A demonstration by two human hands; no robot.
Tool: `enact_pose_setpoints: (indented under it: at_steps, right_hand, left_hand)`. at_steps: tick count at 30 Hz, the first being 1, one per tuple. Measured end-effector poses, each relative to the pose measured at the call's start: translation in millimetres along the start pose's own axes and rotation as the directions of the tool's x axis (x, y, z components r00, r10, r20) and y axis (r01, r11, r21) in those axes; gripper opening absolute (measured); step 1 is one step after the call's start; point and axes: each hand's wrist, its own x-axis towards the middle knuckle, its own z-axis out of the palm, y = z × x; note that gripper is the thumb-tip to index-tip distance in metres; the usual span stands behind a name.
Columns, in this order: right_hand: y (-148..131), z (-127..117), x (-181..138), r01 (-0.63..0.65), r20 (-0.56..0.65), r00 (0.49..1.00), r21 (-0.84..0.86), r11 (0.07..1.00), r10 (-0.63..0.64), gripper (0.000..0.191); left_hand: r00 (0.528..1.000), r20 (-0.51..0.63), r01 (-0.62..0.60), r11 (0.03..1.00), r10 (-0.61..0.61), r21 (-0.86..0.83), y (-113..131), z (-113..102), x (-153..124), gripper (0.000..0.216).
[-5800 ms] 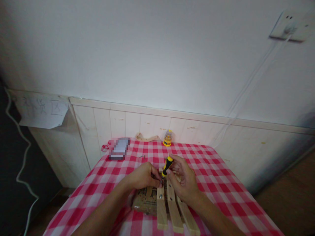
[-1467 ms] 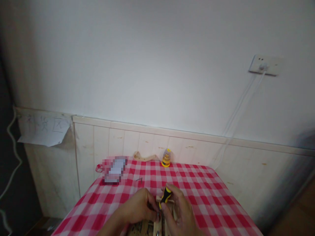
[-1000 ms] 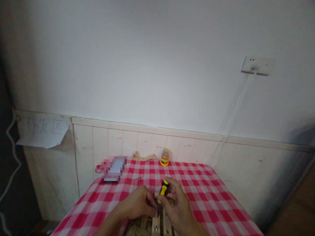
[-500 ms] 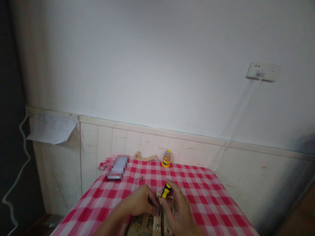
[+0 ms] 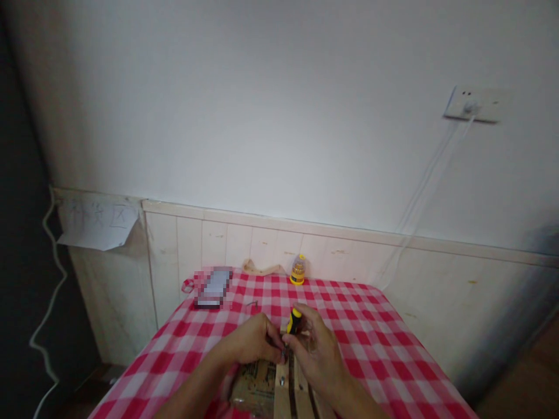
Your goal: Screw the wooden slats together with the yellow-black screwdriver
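My right hand [image 5: 317,355] is closed round a small yellow and black screwdriver [image 5: 294,321], tip pointing down onto the wooden slats [image 5: 283,396]. My left hand [image 5: 251,343] is pinched right next to the tip; what its fingers hold is too small to make out. The slats rest on a brown printed package [image 5: 253,384] on the red and white checked tablecloth [image 5: 371,349]. A screw head [image 5: 282,382] shows in the left slat.
At the table's far edge stand a yellow bit holder [image 5: 297,270] and a curved wooden piece [image 5: 264,269]. A blurred-out flat object [image 5: 212,287] lies far left, a small hex key [image 5: 252,303] near it. A wall socket [image 5: 474,103] with white cable hangs at right.
Both hands have stayed together at the screwdriver tip on the slats. The view has shifted slightly up and down, and the slats show a bit more now than half a second ago.
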Motion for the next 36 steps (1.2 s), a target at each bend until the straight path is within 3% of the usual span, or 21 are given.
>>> enact_pose_setpoints:
  at_steps: [8, 23, 36]
  right_hand:
    - [-3, -5, 2, 0.174, 0.015, 0.985, -0.201, 0.964, -0.174, 0.05]
    - [-7, -5, 2, 0.172, -0.011, 0.984, -0.134, 0.976, -0.175, 0.052]
    - [-8, -6, -1, 0.254, 0.002, 0.965, -0.268, 0.929, -0.263, 0.052]
  left_hand:
    - [1.0, 0.004, -0.015, 0.999, 0.015, -0.047, 5, 1, -2, 0.019]
    - [0.998, 0.054, -0.033, 0.997, 0.037, -0.074, -3, 0, 0, 0.022]
    - [0.995, 0.099, 0.012, 0.99, 0.002, -0.144, 11, -1, -6, 0.013]
